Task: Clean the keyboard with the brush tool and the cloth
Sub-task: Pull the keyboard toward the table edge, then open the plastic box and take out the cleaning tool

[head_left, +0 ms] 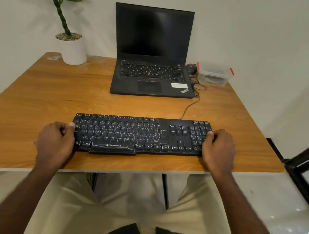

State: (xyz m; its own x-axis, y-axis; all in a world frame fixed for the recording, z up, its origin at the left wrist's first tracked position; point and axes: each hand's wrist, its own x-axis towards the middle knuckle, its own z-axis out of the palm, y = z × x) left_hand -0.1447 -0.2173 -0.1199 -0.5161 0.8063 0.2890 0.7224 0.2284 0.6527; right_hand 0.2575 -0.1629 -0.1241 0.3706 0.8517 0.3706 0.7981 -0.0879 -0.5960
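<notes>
Both hands grip the ends of the black keyboard (140, 135): the left hand (56, 141) curls around its left edge, the right hand (219, 151) around its right edge. The keyboard lies flat near the front of the wooden tabletop (45, 90). Behind it stand an open laptop (152, 51), a plastic box (214, 73) and a potted plant (70, 47).

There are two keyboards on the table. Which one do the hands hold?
The separate black keyboard near the table's front edge: the left hand and right hand grip its ends. The laptop behind it is untouched.
</notes>
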